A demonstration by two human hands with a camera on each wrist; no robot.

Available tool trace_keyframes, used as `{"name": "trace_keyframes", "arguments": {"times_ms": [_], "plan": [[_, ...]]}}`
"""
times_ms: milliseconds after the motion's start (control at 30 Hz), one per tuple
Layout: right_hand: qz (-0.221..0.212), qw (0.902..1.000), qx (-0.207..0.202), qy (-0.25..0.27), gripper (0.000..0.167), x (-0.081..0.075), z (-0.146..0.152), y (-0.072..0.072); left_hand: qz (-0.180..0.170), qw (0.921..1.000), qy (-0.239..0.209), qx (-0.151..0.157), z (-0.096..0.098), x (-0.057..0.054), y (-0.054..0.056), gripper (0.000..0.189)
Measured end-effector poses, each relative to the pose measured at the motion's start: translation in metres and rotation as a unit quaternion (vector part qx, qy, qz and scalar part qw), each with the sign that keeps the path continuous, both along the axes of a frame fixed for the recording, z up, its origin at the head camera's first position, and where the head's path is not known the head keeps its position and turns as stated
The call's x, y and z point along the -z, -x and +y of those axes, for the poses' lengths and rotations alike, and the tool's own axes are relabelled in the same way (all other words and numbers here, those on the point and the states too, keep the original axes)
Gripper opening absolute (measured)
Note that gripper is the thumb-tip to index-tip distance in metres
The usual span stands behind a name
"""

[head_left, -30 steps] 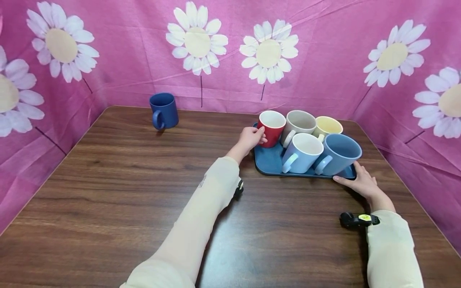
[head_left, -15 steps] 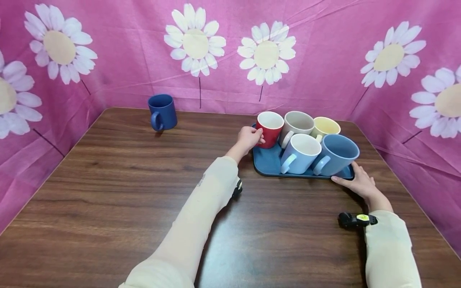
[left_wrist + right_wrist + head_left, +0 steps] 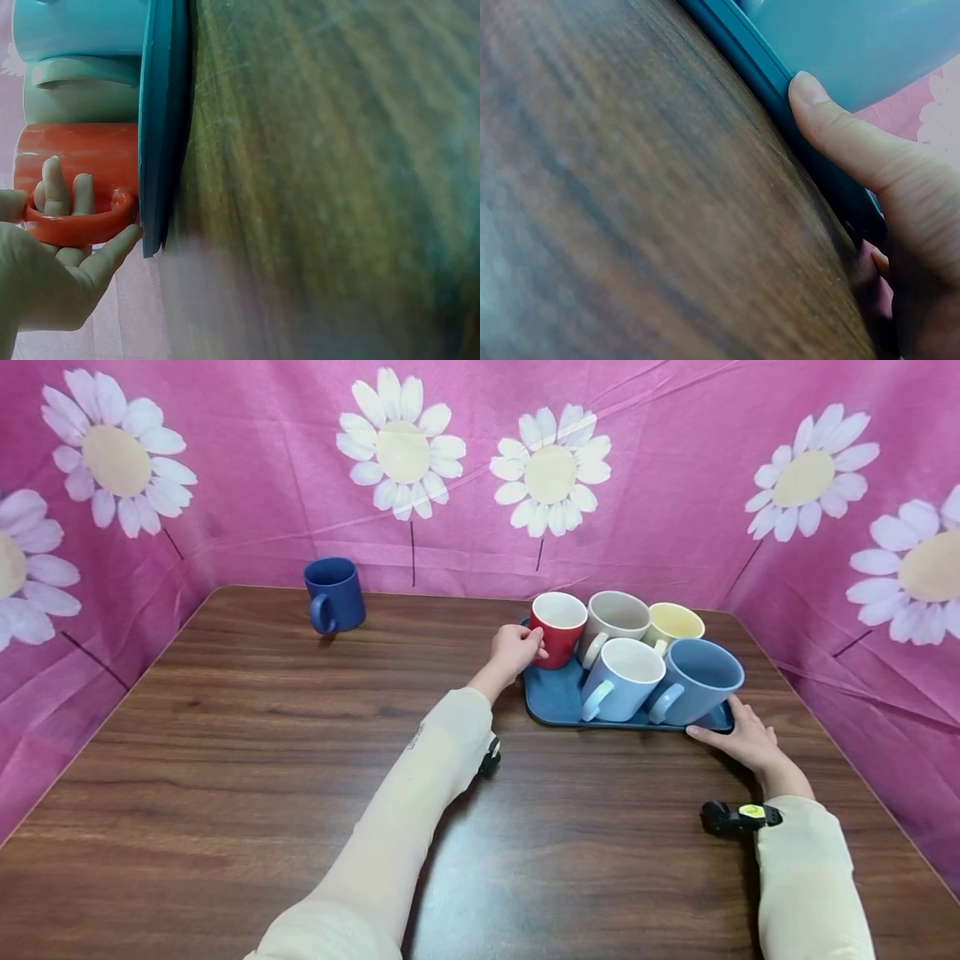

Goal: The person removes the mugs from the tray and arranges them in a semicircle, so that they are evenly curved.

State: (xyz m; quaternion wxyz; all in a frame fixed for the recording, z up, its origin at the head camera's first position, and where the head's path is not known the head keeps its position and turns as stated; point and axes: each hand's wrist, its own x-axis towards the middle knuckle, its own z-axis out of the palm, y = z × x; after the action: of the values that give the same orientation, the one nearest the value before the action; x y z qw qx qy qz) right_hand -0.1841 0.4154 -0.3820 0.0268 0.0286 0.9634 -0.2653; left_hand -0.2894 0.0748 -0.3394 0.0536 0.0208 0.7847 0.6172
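A red mug (image 3: 557, 639) with a white inside stands at the left end of a dark blue tray (image 3: 553, 697). My left hand (image 3: 514, 652) grips its handle (image 3: 82, 229), with fingers passed through the loop in the left wrist view. My right hand (image 3: 752, 742) holds the tray's near right corner, the thumb (image 3: 832, 124) on the front edge and the other fingers around the side. Also on the tray are a grey mug (image 3: 617, 614), a yellow mug (image 3: 673, 623), a light blue mug (image 3: 624, 681) and a larger blue mug (image 3: 701, 681).
A dark blue mug (image 3: 335, 595) stands alone at the table's far left, handle toward me. The brown wooden table (image 3: 300, 760) runs back to a pink cloth (image 3: 465, 543) with white daisies, which also hangs along both sides.
The whole scene drifts slightly left in the head view as the camera turns. Both hands keep their places on the red mug and the tray.
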Motion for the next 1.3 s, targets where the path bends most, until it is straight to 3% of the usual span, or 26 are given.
{"name": "trace_keyframes", "arguments": {"times_ms": [233, 533, 700, 867, 1300], "plan": [[0.003, 1.0000, -0.002, 0.006, 0.094, 0.000, -0.001, 0.001, 0.010, 0.9999, -0.010, -0.002, -0.003, -0.005, 0.001, 0.027], [-0.002, 0.9999, -0.002, 0.011, 0.095, -0.001, -0.003, 0.002, 0.020, 0.9977, -0.063, -0.011, -0.012, -0.014, 0.003, 0.026], [-0.007, 0.9999, -0.004, 0.008, 0.095, -0.004, -0.004, 0.002, 0.020, 0.9960, -0.086, -0.014, -0.025, -0.019, 0.005, 0.027], [-0.004, 1.0000, -0.004, 0.005, 0.094, -0.006, -0.002, 0.002, 0.030, 0.9944, -0.095, -0.036, -0.039, -0.021, 0.008, 0.026], [-0.008, 0.9999, -0.004, 0.007, 0.094, -0.002, -0.002, -0.001, 0.039, 0.9908, -0.092, -0.092, -0.086, -0.017, 0.010, 0.026]]}}
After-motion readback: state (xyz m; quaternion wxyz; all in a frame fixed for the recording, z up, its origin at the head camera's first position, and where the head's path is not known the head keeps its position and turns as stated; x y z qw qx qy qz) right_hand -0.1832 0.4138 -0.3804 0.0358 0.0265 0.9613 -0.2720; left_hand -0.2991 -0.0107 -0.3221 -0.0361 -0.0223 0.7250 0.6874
